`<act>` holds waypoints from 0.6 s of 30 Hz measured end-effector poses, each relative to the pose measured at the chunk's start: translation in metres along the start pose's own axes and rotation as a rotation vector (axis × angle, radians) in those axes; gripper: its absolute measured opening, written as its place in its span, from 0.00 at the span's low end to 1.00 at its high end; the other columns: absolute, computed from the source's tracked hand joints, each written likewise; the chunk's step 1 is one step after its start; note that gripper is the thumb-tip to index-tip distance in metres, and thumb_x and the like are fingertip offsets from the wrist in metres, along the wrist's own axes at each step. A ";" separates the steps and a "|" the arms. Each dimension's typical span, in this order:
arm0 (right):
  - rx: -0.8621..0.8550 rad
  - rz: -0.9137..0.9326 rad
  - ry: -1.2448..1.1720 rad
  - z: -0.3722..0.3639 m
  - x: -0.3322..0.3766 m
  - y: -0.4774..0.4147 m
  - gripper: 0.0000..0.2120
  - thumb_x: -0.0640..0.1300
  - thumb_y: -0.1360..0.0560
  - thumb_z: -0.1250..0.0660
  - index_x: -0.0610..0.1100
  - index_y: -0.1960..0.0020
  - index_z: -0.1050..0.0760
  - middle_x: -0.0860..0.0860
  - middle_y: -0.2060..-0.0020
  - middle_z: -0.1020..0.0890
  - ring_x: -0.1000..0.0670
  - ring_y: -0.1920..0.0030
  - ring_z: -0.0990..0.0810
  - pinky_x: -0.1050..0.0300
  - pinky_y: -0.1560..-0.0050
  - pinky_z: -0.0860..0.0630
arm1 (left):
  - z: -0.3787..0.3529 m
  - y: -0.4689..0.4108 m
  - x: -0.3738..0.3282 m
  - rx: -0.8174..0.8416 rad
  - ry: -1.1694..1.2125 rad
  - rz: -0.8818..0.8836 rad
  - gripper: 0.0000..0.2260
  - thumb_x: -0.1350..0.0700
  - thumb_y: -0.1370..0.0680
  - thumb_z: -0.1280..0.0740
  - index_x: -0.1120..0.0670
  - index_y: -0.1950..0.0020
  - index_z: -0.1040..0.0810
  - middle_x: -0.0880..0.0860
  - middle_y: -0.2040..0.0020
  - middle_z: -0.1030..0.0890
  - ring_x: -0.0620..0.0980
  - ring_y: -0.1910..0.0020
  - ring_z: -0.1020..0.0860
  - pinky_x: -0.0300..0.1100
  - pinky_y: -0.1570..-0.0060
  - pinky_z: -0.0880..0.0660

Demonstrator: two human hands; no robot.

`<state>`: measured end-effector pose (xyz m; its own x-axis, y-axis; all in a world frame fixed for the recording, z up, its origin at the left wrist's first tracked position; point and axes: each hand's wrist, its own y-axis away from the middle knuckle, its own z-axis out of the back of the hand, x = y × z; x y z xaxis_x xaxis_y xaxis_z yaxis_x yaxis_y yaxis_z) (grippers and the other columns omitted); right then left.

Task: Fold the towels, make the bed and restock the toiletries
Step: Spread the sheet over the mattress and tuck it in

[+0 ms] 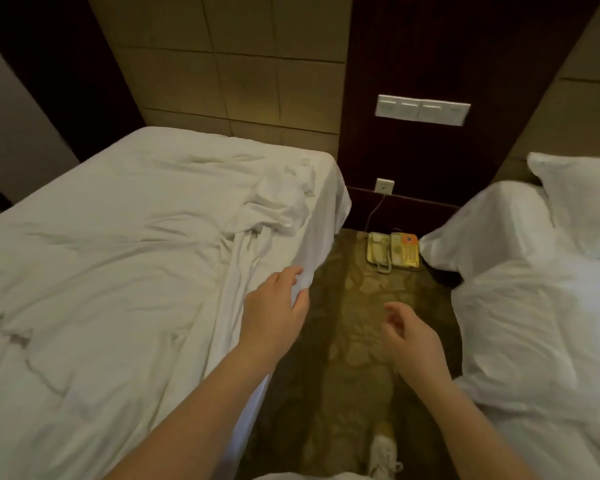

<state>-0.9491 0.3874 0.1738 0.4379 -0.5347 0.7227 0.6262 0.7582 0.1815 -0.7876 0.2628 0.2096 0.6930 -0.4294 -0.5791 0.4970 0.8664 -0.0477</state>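
White rumpled sheet drapes the bed's aisle-side edge; left hand touches it, fingers spread; right hand hangs loosely curled, empty.

A telephone sits on the carpet between the left bed and right bed.

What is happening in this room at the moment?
A person stands on the patterned brown carpet beside an unmade bed. The left hand reaches to the side edge of the wrinkled white sheet on it. The right hand hangs loosely, holding nothing. A beige telephone lies on the carpet.
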 end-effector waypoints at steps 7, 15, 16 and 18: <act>0.107 0.207 -0.046 0.016 0.084 -0.233 0.14 0.47 0.19 0.42 0.50 0.34 0.30 0.54 0.51 0.22 0.59 0.58 0.26 0.64 0.62 0.28 | -0.021 -0.139 0.010 -0.114 0.123 0.395 0.16 0.51 0.20 0.40 0.49 0.32 0.31 0.49 0.40 0.23 0.49 0.43 0.24 0.41 0.46 0.28; 0.281 0.265 0.008 -0.071 0.145 -0.500 0.14 0.45 0.20 0.44 0.50 0.35 0.31 0.54 0.55 0.25 0.51 0.58 0.26 0.56 0.61 0.29 | -0.079 -0.332 0.103 -0.170 0.176 0.681 0.20 0.51 0.20 0.39 0.51 0.29 0.35 0.53 0.40 0.22 0.51 0.45 0.24 0.42 0.49 0.30; 0.306 0.224 0.016 -0.083 0.140 -0.529 0.14 0.45 0.20 0.44 0.49 0.35 0.31 0.53 0.55 0.25 0.51 0.58 0.26 0.57 0.63 0.31 | -0.088 -0.364 0.109 -0.146 0.181 0.686 0.22 0.50 0.21 0.38 0.51 0.28 0.36 0.53 0.39 0.23 0.52 0.44 0.24 0.42 0.50 0.30; 0.369 0.104 0.029 -0.108 0.129 -0.589 0.15 0.44 0.20 0.44 0.48 0.34 0.31 0.51 0.51 0.24 0.51 0.57 0.26 0.58 0.64 0.32 | -0.107 -0.436 0.121 -0.090 0.172 0.679 0.25 0.49 0.22 0.37 0.52 0.26 0.38 0.54 0.36 0.25 0.52 0.41 0.25 0.43 0.46 0.28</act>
<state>-1.1923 -0.1682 0.0880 0.5086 -0.4540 0.7316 0.3052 0.8896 0.3398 -0.9761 -0.1395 0.0738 0.7387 0.2538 -0.6245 -0.0665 0.9493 0.3072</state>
